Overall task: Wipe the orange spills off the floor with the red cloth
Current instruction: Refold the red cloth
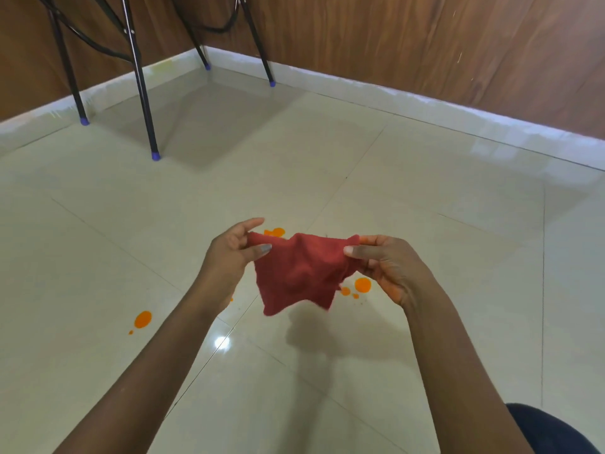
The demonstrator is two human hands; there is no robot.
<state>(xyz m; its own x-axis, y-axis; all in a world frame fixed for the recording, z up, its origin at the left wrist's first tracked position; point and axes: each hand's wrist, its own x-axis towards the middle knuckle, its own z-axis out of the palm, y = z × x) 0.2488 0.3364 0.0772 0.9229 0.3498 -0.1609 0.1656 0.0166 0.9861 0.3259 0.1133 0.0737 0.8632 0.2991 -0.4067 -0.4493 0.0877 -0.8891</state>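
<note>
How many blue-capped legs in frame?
4. The left cap sits by the left skirting, the nearest cap on open tile, the corner cap at the wall corner, and the right cap along the back skirting. None looks hidden; more could lie outside the frame.

The person's forearms (157, 365) are bare from each grip back, left hand (229, 253) and right hand (383, 263) alike, with dark navy clothing (556, 430) showing well below the right-hand grip.
</note>
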